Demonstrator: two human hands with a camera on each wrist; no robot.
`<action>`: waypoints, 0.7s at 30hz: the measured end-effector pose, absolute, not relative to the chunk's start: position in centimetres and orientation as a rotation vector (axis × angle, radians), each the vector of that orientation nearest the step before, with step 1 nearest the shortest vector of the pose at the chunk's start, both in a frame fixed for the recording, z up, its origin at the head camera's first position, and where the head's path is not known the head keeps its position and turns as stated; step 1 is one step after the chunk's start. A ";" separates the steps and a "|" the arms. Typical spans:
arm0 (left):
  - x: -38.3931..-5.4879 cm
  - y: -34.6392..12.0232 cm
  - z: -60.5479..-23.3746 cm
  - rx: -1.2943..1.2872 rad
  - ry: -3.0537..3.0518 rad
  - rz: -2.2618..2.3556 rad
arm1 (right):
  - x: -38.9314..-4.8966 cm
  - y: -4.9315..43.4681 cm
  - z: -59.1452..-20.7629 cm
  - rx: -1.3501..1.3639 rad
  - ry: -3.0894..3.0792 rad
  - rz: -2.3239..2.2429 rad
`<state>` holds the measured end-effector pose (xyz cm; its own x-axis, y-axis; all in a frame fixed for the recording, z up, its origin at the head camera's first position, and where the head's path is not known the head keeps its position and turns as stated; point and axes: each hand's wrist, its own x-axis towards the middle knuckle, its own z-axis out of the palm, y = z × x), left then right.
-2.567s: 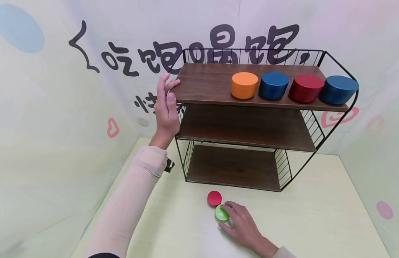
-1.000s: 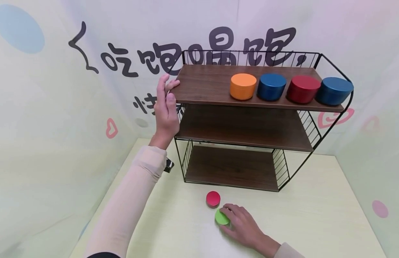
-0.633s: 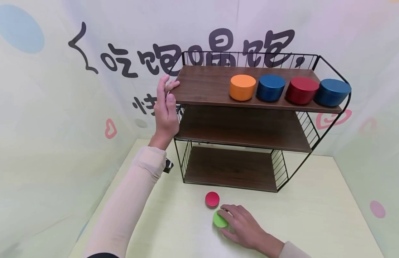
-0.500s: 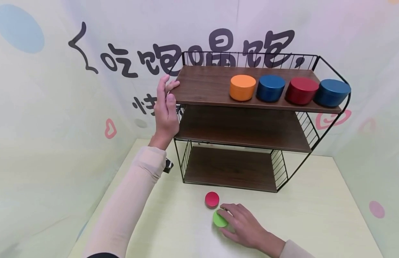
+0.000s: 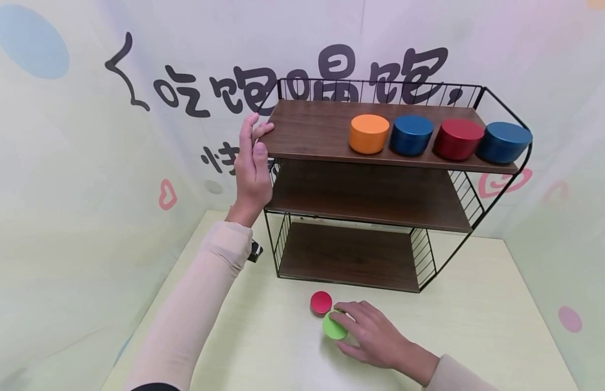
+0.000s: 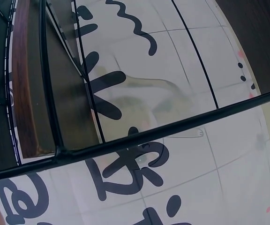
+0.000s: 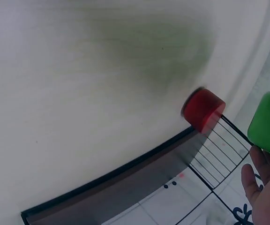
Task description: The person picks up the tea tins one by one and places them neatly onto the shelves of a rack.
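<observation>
In the head view, my right hand (image 5: 373, 331) pinches a round light-green tin (image 5: 335, 326) between thumb and fingers. A shadow lies under the tin on the table, and the right wrist view shows the green tin (image 7: 268, 124) raised off the surface. Close by, a small red tin (image 5: 321, 302) stands on the table. My left hand (image 5: 252, 174) holds the upper left corner of a three-tier shelf rack (image 5: 312, 127), thumb at the front and a fingertip over the top board. The left wrist view catches only a sliver of that hand at its left edge.
Along the right of the top board stand an orange tin (image 5: 369, 134), a blue tin (image 5: 411, 135), a dark red tin (image 5: 459, 139) and another blue tin (image 5: 504, 142). A small black object (image 5: 256, 251) sits behind the left sleeve. Printed cloth walls (image 5: 87, 190) surround the table.
My right hand first drew the green tin slightly away from the red one, then raised it off the table. The left hand has stayed on the shelf corner.
</observation>
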<state>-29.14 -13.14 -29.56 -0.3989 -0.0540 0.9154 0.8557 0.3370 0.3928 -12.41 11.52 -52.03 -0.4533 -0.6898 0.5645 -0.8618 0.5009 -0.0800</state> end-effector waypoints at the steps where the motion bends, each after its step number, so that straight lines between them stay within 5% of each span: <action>1: -29.2 -13.1 -29.6 -0.732 -1.662 -1.214 | -12.5 11.5 -51.8 1.282 -2.278 0.494; 21: -28.6 -13.0 -29.1 -0.737 -1.658 -1.204 | -13.9 11.9 -46.1 1.390 -2.204 0.513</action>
<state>-28.60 -13.01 -29.12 -0.3906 -0.0495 0.9192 0.8587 0.3402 0.3833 -13.94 11.91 -46.08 -0.3682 -0.7282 0.5780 -0.9087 0.4135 -0.0579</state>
